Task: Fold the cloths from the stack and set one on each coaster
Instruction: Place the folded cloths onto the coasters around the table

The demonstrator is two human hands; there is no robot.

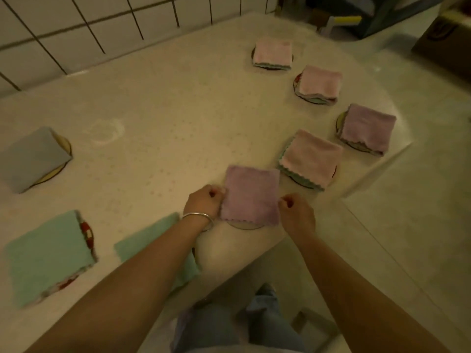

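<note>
Both hands on the folded purple cloth (251,194) over a coaster (246,226) at the table's (165,103) near edge: left hand (204,200) fingers curled, pinching its left side, right hand (297,214) fingers curled at its right side, grip unclear, pink cloth (312,159) just beyond.

A white tiled wall with dark grout (76,29) was seen behind the pale speckled surface (165,110); a brown cardboard box (443,39) was seen on the floor.
</note>
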